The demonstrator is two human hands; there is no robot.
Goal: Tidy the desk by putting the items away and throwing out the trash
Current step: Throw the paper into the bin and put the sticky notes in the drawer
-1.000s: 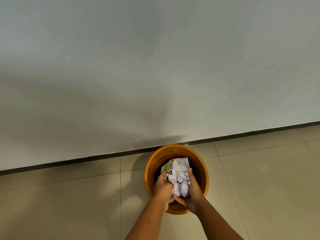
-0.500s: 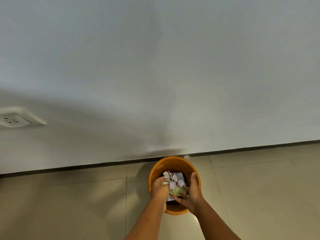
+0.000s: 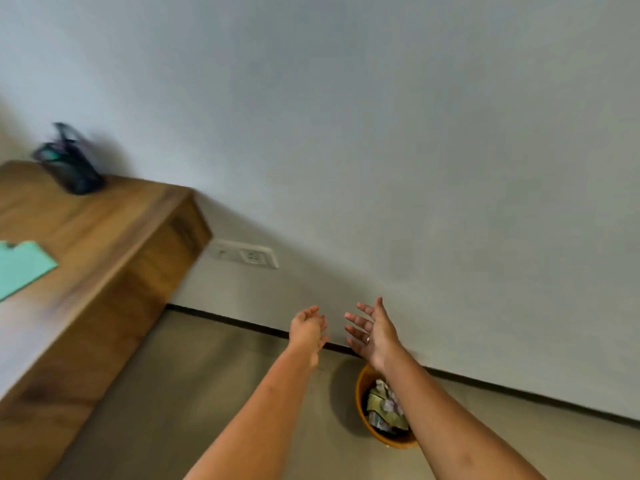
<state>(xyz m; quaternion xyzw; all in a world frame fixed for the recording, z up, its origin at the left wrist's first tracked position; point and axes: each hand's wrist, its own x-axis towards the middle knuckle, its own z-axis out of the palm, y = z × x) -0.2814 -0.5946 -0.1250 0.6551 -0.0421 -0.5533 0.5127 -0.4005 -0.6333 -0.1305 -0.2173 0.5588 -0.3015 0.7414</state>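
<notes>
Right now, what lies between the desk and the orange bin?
In the head view, only bare tiled floor lies between the wooden desk and the orange bin. The left hand, open and empty, hangs above that stretch.

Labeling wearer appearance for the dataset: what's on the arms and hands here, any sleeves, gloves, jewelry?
Both forearms are bare as far as the frame shows: no sleeves, gloves or watch. The right hand wears a thin, light-coloured ring on one finger. The left hand shows nothing worn. No markings or straps on either arm; the picture is slightly motion-blurred, so fine detail may be missed.
</notes>
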